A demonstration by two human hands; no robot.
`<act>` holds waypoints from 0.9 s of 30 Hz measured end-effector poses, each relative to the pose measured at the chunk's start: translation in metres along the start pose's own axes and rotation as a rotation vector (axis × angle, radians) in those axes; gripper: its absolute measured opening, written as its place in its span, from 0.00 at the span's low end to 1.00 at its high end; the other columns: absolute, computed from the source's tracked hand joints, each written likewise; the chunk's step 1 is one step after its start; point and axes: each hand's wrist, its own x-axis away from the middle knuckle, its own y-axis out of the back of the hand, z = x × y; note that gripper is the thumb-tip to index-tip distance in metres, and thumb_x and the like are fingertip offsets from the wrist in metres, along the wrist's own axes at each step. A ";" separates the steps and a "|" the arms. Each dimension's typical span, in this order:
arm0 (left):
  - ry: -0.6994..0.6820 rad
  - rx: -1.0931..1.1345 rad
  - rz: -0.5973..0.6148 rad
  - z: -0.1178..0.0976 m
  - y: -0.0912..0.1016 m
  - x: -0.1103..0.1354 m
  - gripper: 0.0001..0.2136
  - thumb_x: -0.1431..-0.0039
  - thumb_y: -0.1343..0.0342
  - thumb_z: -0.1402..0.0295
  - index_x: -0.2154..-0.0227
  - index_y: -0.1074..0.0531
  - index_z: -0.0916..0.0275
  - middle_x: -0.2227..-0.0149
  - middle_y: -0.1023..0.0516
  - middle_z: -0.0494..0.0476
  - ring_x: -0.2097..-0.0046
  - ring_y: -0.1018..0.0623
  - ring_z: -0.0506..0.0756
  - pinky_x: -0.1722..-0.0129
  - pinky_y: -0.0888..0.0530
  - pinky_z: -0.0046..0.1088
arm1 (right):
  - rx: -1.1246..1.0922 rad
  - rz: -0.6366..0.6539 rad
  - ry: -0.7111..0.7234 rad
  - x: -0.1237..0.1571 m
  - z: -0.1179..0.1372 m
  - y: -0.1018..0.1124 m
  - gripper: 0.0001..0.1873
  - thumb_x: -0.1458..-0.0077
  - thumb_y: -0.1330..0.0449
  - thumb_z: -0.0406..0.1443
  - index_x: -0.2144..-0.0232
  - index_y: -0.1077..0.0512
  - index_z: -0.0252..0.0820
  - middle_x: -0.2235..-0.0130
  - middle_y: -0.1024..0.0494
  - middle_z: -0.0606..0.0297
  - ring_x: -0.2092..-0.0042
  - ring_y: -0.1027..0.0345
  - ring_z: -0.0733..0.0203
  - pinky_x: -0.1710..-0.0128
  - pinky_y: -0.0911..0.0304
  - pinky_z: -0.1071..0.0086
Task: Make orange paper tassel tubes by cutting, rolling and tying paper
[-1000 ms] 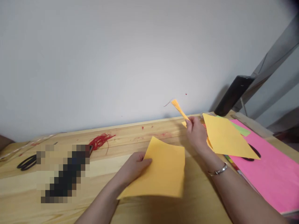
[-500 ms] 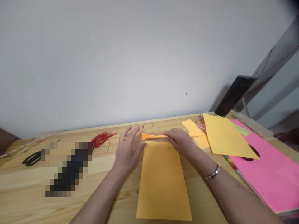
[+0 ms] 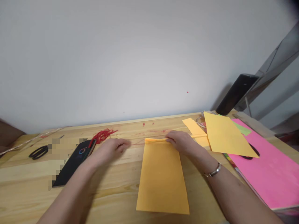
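My left hand (image 3: 114,148) is closed in a pinch left of the orange-yellow paper sheet (image 3: 163,177), slightly blurred. From its fingertips a thin red thread (image 3: 137,144) runs right to a narrow pleated strip of orange paper (image 3: 155,140). That strip lies along the far edge of the sheet, its left end fanned a little. My right hand (image 3: 178,141) grips the strip around its middle, fingers curled over it. Beyond the hand the strip's other end reaches right. Where the thread meets the strip is not clear.
A tangle of red thread (image 3: 104,136) and a dark phone (image 3: 74,161) lie at left, near black-handled scissors (image 3: 39,152). Yellow sheets (image 3: 229,135) and pink paper (image 3: 268,171) cover the right side. A black cylinder (image 3: 237,93) leans by the wall.
My left hand has moved left and down, from spread fingers near the strip's end to a pinch, with red thread stretched out. My right hand stays on the strip.
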 end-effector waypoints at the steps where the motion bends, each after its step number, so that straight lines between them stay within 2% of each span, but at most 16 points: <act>1: 0.051 -0.055 -0.055 0.005 0.003 0.002 0.10 0.46 0.50 0.66 0.65 0.24 0.56 0.66 0.19 0.56 0.65 0.21 0.59 0.66 0.27 0.34 | 0.006 0.011 -0.013 0.000 0.000 -0.001 0.10 0.43 0.49 0.31 0.71 0.29 0.41 0.67 0.25 0.64 0.65 0.32 0.64 0.68 0.45 0.73; 3: 0.113 -0.132 -0.165 0.007 0.003 0.003 0.12 0.45 0.53 0.70 0.65 0.25 0.65 0.64 0.21 0.69 0.60 0.23 0.68 0.63 0.29 0.48 | 0.021 0.030 -0.045 0.000 -0.001 -0.002 0.09 0.44 0.48 0.31 0.74 0.30 0.40 0.70 0.25 0.64 0.68 0.33 0.64 0.70 0.46 0.73; 4: 0.114 -0.153 -0.214 0.002 0.000 0.000 0.14 0.44 0.56 0.72 0.62 0.26 0.69 0.59 0.24 0.74 0.55 0.26 0.70 0.59 0.32 0.54 | 0.029 0.037 -0.059 -0.001 -0.002 -0.003 0.09 0.45 0.48 0.31 0.75 0.30 0.40 0.71 0.25 0.64 0.69 0.33 0.63 0.71 0.47 0.73; 5: 0.082 -0.160 -0.236 -0.004 -0.004 -0.005 0.15 0.44 0.57 0.73 0.59 0.28 0.70 0.54 0.26 0.76 0.51 0.28 0.70 0.55 0.35 0.55 | 0.036 0.042 -0.068 -0.001 -0.002 -0.004 0.09 0.45 0.48 0.31 0.75 0.31 0.40 0.71 0.26 0.64 0.69 0.33 0.63 0.72 0.47 0.73; 9: -0.192 -0.094 -0.156 -0.042 -0.032 -0.030 0.16 0.45 0.49 0.67 0.52 0.31 0.59 0.47 0.29 0.58 0.44 0.34 0.58 0.45 0.38 0.40 | 0.052 0.050 -0.065 -0.001 -0.003 -0.004 0.08 0.45 0.48 0.31 0.74 0.31 0.40 0.68 0.26 0.62 0.67 0.33 0.62 0.70 0.46 0.72; 11: -0.351 -0.009 -0.106 -0.058 -0.043 -0.035 0.18 0.45 0.48 0.69 0.50 0.34 0.62 0.44 0.33 0.61 0.42 0.37 0.59 0.44 0.39 0.44 | 0.050 0.044 -0.054 -0.001 -0.002 -0.004 0.07 0.45 0.47 0.31 0.73 0.30 0.40 0.67 0.26 0.62 0.66 0.33 0.62 0.69 0.45 0.71; 12: -0.381 0.021 -0.113 -0.065 -0.045 -0.033 0.16 0.45 0.49 0.71 0.52 0.33 0.61 0.44 0.32 0.61 0.41 0.38 0.60 0.45 0.39 0.46 | 0.048 0.040 -0.050 -0.001 -0.002 -0.004 0.07 0.45 0.47 0.32 0.73 0.30 0.41 0.67 0.26 0.62 0.66 0.33 0.62 0.68 0.44 0.71; 14: -0.441 0.064 -0.108 -0.075 -0.045 -0.017 0.13 0.44 0.49 0.69 0.55 0.31 0.59 0.46 0.31 0.59 0.42 0.38 0.61 0.47 0.38 0.47 | 0.040 0.021 -0.045 -0.001 -0.002 -0.004 0.06 0.45 0.46 0.32 0.72 0.30 0.40 0.67 0.26 0.62 0.66 0.33 0.62 0.67 0.44 0.71; 15: -0.490 0.077 -0.078 -0.079 -0.043 -0.005 0.14 0.45 0.47 0.64 0.55 0.31 0.58 0.46 0.30 0.59 0.42 0.38 0.62 0.47 0.38 0.47 | 0.034 0.008 -0.043 -0.002 -0.002 -0.004 0.06 0.44 0.46 0.33 0.71 0.30 0.40 0.66 0.26 0.62 0.65 0.33 0.62 0.67 0.43 0.71; 17: -0.552 0.083 0.004 -0.087 -0.040 0.024 0.23 0.51 0.43 0.54 0.52 0.33 0.58 0.45 0.32 0.60 0.43 0.37 0.64 0.49 0.36 0.46 | 0.020 -0.024 -0.042 -0.002 -0.003 -0.003 0.07 0.43 0.47 0.33 0.69 0.30 0.40 0.65 0.27 0.61 0.65 0.33 0.62 0.66 0.43 0.70; 18: -0.577 0.066 0.032 -0.089 -0.040 0.039 0.26 0.54 0.41 0.52 0.53 0.32 0.57 0.45 0.32 0.60 0.45 0.35 0.65 0.50 0.36 0.46 | 0.010 -0.039 -0.040 -0.002 -0.003 -0.003 0.07 0.42 0.48 0.33 0.69 0.30 0.39 0.65 0.27 0.61 0.65 0.33 0.62 0.65 0.42 0.70; 20: -0.619 0.039 0.002 -0.092 -0.046 0.064 0.24 0.59 0.39 0.51 0.60 0.29 0.58 0.52 0.26 0.59 0.53 0.28 0.64 0.57 0.32 0.43 | -0.014 -0.058 -0.028 -0.002 -0.002 -0.003 0.07 0.42 0.48 0.33 0.68 0.30 0.39 0.65 0.27 0.61 0.65 0.33 0.62 0.65 0.42 0.71; 22: -0.587 0.007 -0.009 -0.092 -0.059 0.079 0.15 0.55 0.40 0.57 0.64 0.28 0.58 0.57 0.23 0.56 0.58 0.26 0.60 0.61 0.31 0.37 | -0.041 -0.067 -0.002 -0.002 0.001 -0.004 0.07 0.42 0.48 0.32 0.69 0.30 0.39 0.66 0.27 0.61 0.65 0.33 0.63 0.65 0.42 0.71; 23: -0.577 -0.004 -0.062 -0.092 -0.066 0.083 0.11 0.53 0.41 0.61 0.66 0.28 0.59 0.58 0.22 0.55 0.60 0.25 0.58 0.61 0.32 0.36 | -0.054 -0.070 0.017 -0.002 0.003 -0.005 0.07 0.43 0.48 0.32 0.69 0.30 0.38 0.66 0.27 0.61 0.65 0.33 0.64 0.65 0.42 0.71; 25: -0.589 -0.031 -0.196 -0.091 -0.078 0.082 0.06 0.51 0.44 0.67 0.69 0.28 0.60 0.61 0.21 0.54 0.61 0.25 0.57 0.62 0.32 0.34 | -0.075 -0.073 0.059 -0.001 0.007 -0.009 0.06 0.43 0.47 0.32 0.69 0.30 0.38 0.66 0.27 0.62 0.64 0.34 0.64 0.65 0.41 0.72; 27: -0.574 -0.102 -0.261 -0.091 -0.086 0.072 0.05 0.48 0.47 0.70 0.68 0.27 0.62 0.61 0.21 0.56 0.60 0.24 0.57 0.62 0.32 0.35 | -0.099 -0.074 0.113 0.000 0.012 -0.012 0.05 0.43 0.47 0.32 0.67 0.30 0.39 0.66 0.27 0.62 0.64 0.34 0.64 0.65 0.41 0.72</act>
